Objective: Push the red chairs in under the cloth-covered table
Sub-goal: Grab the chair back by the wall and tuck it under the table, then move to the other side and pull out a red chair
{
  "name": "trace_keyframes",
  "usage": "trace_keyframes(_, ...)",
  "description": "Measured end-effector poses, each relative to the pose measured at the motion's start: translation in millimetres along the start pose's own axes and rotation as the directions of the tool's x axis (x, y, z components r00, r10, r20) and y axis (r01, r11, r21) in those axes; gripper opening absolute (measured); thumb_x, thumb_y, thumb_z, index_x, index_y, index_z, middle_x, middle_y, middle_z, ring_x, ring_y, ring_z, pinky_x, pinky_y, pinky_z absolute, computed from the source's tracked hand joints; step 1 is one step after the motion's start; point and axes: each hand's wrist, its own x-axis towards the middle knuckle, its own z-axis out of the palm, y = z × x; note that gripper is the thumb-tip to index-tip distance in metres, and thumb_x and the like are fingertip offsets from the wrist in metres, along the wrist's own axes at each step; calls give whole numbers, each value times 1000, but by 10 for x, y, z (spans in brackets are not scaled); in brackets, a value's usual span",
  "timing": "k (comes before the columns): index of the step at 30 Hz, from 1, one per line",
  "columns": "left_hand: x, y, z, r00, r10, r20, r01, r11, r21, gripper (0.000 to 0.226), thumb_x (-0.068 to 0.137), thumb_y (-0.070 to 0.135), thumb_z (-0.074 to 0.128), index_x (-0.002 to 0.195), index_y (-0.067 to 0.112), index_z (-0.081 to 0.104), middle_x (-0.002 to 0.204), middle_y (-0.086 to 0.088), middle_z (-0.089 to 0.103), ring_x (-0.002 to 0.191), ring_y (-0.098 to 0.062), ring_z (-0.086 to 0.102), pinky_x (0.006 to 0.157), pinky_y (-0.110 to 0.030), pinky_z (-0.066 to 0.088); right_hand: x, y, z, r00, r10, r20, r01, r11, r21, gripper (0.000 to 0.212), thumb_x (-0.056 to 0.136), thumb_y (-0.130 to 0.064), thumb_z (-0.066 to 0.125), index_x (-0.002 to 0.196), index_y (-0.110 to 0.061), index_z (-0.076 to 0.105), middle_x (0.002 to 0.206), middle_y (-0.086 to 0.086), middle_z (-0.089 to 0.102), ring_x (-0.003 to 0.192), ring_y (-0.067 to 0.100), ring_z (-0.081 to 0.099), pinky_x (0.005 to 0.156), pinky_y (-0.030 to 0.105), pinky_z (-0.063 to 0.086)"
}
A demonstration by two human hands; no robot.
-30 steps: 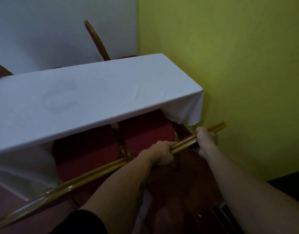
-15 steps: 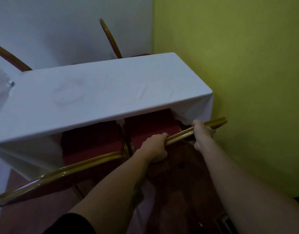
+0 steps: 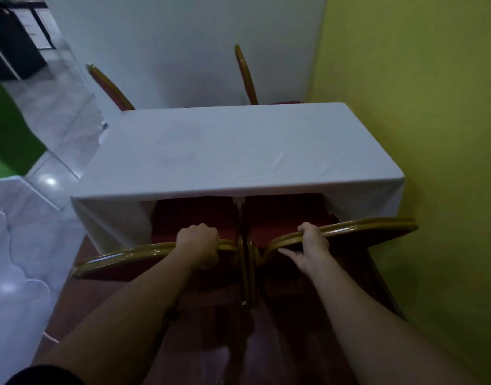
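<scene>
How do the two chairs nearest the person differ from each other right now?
The left chair is held by the left hand and stands beside open floor; the right chair is held by the right hand and stands by the yellow wall. Both have red seats partly under the table and gold frames.

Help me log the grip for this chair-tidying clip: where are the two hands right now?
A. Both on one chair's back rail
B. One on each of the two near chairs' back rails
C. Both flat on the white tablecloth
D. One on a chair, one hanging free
B: the left hand wraps the gold top rail of the left red padded chair, while the right hand grips the rail of the right red padded chair.
</scene>
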Motion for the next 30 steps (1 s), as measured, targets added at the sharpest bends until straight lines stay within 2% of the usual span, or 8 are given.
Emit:
trace_keyframes(6,7,-68,-26,998,39,49,-42,998,47,23,89,12,63,111,15,66,89,-1,54,83,-24,59,71,-33,48,58,21,2,999,-13,42,14,1000,-26,48,94,-8,63,139,-5,47,128,21,52,106,38,61,89,62,57)
trace_keyframes(9,-27,-90,-16,995,62,72,-63,998,16,24,90,14,61,113,15,66,96,-4,58,92,-26,65,73,-34,48,40,-23,-40,994,35,106,-30,998,-49,48,97,-17,66,141,-6,47,123,20,55,102,39,61,92,60,56)
trace_keyframes(14,-4,-147,-116,972,204,115,-157,933,-325,42,91,33,65,131,22,65,120,-4,65,104,-25,65,87,-37,56,-286,28,3,915,298,273,-227,937,-265,66,99,-21,58,152,3,28,129,47,51,101,55,62,83,54,56)
trace_keyframes(16,-64,-231,-222,961,266,70,-212,877,-431,54,93,41,67,144,23,58,132,-4,64,116,-25,63,97,-36,53,-464,146,159,905,305,298,-150,882,-446,66,98,-20,59,153,2,29,123,42,57,104,49,66,81,50,59)
trace_keyframes(21,-136,-857,-361,968,250,8,-223,878,-424,56,95,26,62,150,21,52,145,-5,60,128,-26,59,106,-38,50,-676,359,816,953,7,303,214,691,-691,32,99,-15,60,127,0,59,109,20,68,96,31,71,81,42,61)
trace_keyframes(24,-105,-1515,-343,975,218,-40,-215,885,-413,54,93,22,62,147,20,57,143,-5,63,130,-24,59,109,-34,46,-762,534,1293,909,-178,378,416,464,-782,22,89,-16,61,109,-9,69,89,6,68,82,26,67,69,38,54)
trace_keyframes(26,-119,-2028,-343,977,204,-57,-209,884,-418,53,93,22,64,146,20,58,140,-5,66,128,-24,60,108,-32,46,-883,680,1670,855,-282,434,503,251,-827,24,83,-19,60,105,-17,69,98,1,70,94,25,69,84,40,57)
trace_keyframes(30,-166,-3157,-337,979,163,-120,-201,844,-498,49,94,22,63,144,23,60,137,-3,68,125,-22,62,106,-32,47,-1077,1115,2546,798,-294,526,584,162,-796,27,83,-19,58,109,-20,66,106,2,70,97,23,69,85,37,58)
